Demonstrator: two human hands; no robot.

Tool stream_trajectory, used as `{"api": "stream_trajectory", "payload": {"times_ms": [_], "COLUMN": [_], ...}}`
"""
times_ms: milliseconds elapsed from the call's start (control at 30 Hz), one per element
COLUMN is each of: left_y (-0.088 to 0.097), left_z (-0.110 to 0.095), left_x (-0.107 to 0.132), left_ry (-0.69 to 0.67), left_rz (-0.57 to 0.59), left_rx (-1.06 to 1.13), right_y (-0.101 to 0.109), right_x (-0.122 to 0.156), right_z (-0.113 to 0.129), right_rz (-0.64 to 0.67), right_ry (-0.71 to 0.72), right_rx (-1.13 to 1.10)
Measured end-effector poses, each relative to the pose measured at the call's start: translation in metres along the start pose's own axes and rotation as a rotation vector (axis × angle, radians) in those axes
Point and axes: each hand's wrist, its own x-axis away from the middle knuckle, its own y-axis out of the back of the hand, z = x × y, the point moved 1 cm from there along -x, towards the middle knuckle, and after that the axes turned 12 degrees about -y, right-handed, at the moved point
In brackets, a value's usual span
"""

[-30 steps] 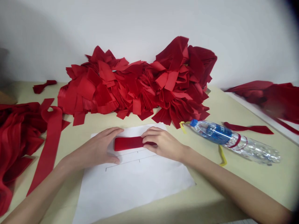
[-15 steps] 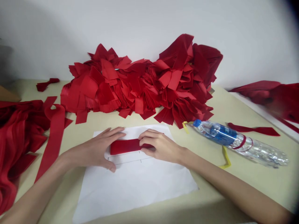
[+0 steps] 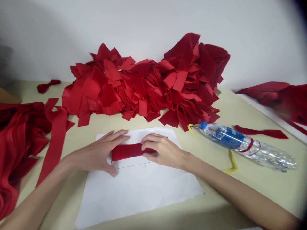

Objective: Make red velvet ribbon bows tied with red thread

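Note:
A short folded strip of red fabric (image 3: 126, 151) lies on a white paper sheet (image 3: 141, 191) that has thin drawn lines on it. My left hand (image 3: 100, 155) rests at the strip's left end, fingers stretched along its far side and thumb on the paper. My right hand (image 3: 163, 151) covers the right end, fingers curled over and pressing on the fabric. The strip sits just above the drawn outline.
A big heap of red fabric pieces (image 3: 148, 83) fills the back of the table. Long red ribbon (image 3: 21, 134) lies at the left. A plastic water bottle (image 3: 247, 145) lies on its side at the right, with yellow strips (image 3: 231, 161) and more red cloth (image 3: 275, 95) beyond.
The red strip and both hands have shifted slightly left and nearer on the paper, so the strip now covers more of the drawn outline.

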Motion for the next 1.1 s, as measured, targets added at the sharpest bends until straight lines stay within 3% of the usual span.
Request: {"api": "stream_trajectory", "payload": {"times_ms": [867, 1100], "left_y": [0.001, 0.001], "left_z": [0.0, 0.001], "left_x": [0.0, 0.0], "left_ry": [0.021, -0.018], "left_rz": [0.044, -0.001], "left_rx": [-0.004, 0.01], "right_y": [-0.003, -0.003], "right_x": [-0.004, -0.003], "right_z": [-0.001, -0.001], "right_rz": [0.007, 0.018], "right_ry": [-0.018, -0.022], "right_rx": [-0.005, -0.007]}}
